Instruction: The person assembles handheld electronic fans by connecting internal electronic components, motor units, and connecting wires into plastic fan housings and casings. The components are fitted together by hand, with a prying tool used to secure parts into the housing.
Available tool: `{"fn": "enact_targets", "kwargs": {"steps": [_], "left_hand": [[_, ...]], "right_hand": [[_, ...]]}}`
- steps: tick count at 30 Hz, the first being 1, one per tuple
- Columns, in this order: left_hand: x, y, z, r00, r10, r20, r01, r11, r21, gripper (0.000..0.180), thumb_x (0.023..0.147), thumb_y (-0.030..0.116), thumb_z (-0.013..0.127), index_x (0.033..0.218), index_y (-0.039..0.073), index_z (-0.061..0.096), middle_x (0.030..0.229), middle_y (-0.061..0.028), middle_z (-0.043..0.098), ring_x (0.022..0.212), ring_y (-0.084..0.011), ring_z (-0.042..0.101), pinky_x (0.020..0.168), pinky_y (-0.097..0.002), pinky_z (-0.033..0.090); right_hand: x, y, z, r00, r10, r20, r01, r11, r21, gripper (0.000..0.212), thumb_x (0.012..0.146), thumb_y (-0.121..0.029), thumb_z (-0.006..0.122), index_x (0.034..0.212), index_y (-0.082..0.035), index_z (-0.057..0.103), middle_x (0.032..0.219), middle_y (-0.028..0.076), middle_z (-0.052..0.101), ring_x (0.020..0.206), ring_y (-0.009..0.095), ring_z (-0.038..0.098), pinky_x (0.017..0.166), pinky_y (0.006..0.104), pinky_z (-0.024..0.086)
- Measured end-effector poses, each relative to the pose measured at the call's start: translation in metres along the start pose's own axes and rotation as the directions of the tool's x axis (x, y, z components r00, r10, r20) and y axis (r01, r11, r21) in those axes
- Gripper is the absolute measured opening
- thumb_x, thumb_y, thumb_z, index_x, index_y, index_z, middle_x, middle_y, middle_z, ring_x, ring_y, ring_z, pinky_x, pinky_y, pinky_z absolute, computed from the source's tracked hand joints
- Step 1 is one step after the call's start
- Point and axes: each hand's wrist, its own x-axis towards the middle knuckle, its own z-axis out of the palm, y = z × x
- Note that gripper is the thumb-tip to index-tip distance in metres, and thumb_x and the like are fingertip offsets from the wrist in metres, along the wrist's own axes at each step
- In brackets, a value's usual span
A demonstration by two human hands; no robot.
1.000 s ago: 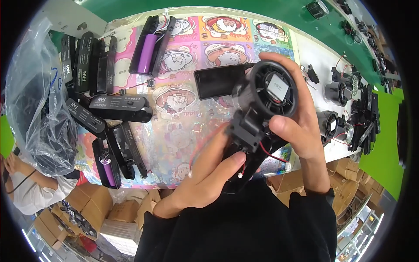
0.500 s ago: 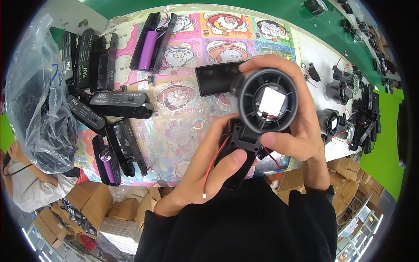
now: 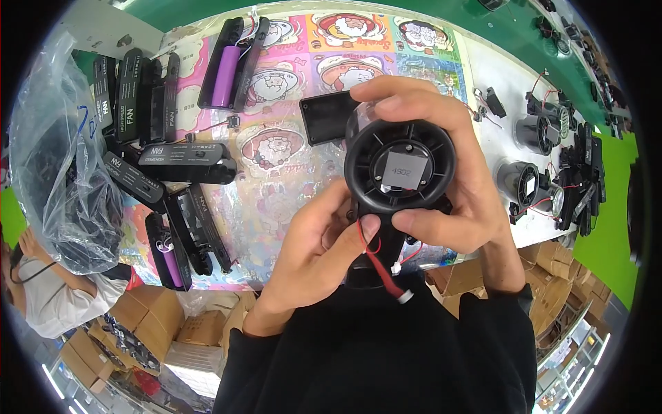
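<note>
A round black fan [image 3: 400,169] is held up close over the table by both hands. The left hand [image 3: 314,252] is closed on its lower part, with the thumb by the red wire [image 3: 376,259]. The right hand [image 3: 452,172] is wrapped around its rim. Farther off, black cases [image 3: 186,162] are laid on a colourful mat [image 3: 289,76], beside a clear bag [image 3: 58,159].

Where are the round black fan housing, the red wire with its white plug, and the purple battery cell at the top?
round black fan housing [image 3: 400,169], head view, grey centre hub.
red wire [image 3: 376,262], head view, mid-length.
purple battery cell [image 3: 224,76], head view, middle of cylinder.
</note>
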Motion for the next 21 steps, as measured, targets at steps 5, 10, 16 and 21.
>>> {"fn": "enact_targets", "kwargs": {"steps": [5, 10, 16, 21], "left_hand": [[0.005, 0.007, -0.004, 1.000, 0.010, -0.015, -0.008, 0.991, 0.136, 0.033, 0.090, 0.003, 0.055, 0.121, -0.005, 0.048, 0.102, -0.0059, 0.060, 0.090, -0.0081, 0.055, 0.078, -0.0212, 0.044], [0.013, 0.015, -0.003, 0.998, 0.028, -0.061, -0.025, 0.999, 0.048, 0.035, 0.091, 0.005, 0.054, 0.123, -0.006, 0.046, 0.108, -0.0106, 0.060, 0.097, -0.0142, 0.058, 0.085, -0.0259, 0.046], [0.024, 0.037, 0.016, 0.970, 0.239, -0.040, -0.210, 0.912, 0.353, 0.037, 0.093, 0.003, 0.046, 0.128, -0.006, 0.039, 0.109, -0.0090, 0.055, 0.099, -0.0121, 0.050, 0.087, -0.0236, 0.039], [0.028, 0.060, 0.024, 0.930, 0.368, 0.012, -0.304, 0.748, 0.589, 0.031, 0.092, 0.003, 0.047, 0.122, -0.006, 0.042, 0.095, -0.0144, 0.060, 0.084, -0.0163, 0.056, 0.078, -0.0253, 0.043]], "right_hand": [[0.000, 0.008, 0.013, 0.994, 0.101, -0.026, -0.090, 0.958, 0.272, 0.089, 0.068, -0.020, 0.072, 0.140, -0.004, 0.023, 0.141, 0.022, 0.029, 0.125, 0.028, 0.040, 0.103, 0.0388, 0.033], [-0.011, -0.032, 0.012, 0.849, 0.527, -0.032, -0.455, 0.761, 0.462, 0.102, 0.064, -0.004, 0.068, 0.146, -0.006, 0.007, 0.146, 0.016, 0.027, 0.125, 0.026, 0.043, 0.095, 0.0373, 0.041], [0.012, -0.044, 0.006, 0.846, 0.524, -0.102, -0.489, 0.838, 0.244, 0.079, 0.085, 0.004, 0.056, 0.145, -0.007, 0.007, 0.133, 0.012, 0.040, 0.114, 0.020, 0.050, 0.077, 0.0270, 0.049], [0.027, -0.050, -0.009, 0.913, 0.401, -0.075, -0.380, 0.903, 0.202, 0.078, 0.086, 0.003, 0.055, 0.146, -0.008, 0.005, 0.133, 0.015, 0.039, 0.118, 0.023, 0.049, 0.081, 0.0304, 0.050]]}}
